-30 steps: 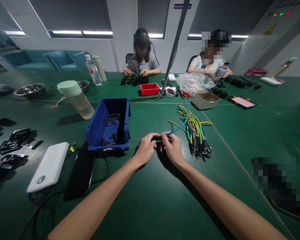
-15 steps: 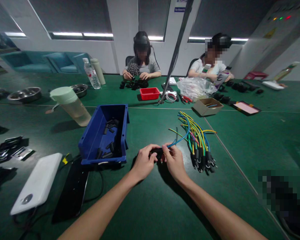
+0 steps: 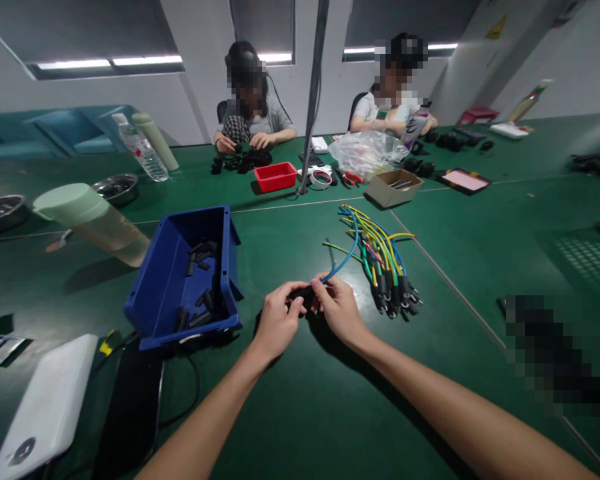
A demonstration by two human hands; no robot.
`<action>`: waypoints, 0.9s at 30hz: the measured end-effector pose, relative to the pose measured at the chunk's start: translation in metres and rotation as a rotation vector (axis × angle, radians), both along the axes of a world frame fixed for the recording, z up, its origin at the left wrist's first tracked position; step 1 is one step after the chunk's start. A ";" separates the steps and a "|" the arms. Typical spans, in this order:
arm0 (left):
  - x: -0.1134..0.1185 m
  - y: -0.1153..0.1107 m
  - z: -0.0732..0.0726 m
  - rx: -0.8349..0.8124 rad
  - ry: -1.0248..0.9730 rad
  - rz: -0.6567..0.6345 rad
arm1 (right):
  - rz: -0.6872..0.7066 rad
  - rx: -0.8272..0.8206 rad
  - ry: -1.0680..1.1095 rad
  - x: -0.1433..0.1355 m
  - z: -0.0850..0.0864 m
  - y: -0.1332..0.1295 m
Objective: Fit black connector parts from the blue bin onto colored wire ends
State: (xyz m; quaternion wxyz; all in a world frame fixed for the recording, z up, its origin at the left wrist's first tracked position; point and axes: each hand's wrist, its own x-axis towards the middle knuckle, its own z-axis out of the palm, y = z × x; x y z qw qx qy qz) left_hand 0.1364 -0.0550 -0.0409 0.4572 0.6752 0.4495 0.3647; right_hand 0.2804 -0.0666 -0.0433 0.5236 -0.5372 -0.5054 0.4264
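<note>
Between my two hands is a black sleeve-like piece with a blue cable running out of its right end. My left hand is closed on the black piece, pinching it with thumb and fingers. My right hand grips the cable where it meets the black piece; the fingertips hide the joint. To the right lies a bundle of yellow, green and blue cables with black ends. On the left a blue bin holds several short black sleeves.
A white power bank and a black phone lie at the lower left. Behind the bin stand a green-lidded bottle and a water bottle. A red tray, a cardboard box and a pole are ahead; two co-workers sit beyond.
The view has turned to the right, so things appear shifted left. My hands stay together on the black piece and blue cable, with only small finger shifts.
</note>
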 end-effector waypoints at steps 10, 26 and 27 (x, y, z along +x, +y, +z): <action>0.009 -0.002 0.001 0.071 0.051 0.046 | -0.076 0.016 0.074 0.003 -0.002 -0.002; 0.028 -0.041 0.026 0.341 0.268 0.434 | -0.078 0.066 -0.068 0.015 0.001 -0.002; 0.034 -0.055 0.038 0.369 0.257 0.488 | -0.079 0.073 -0.097 0.020 0.004 0.002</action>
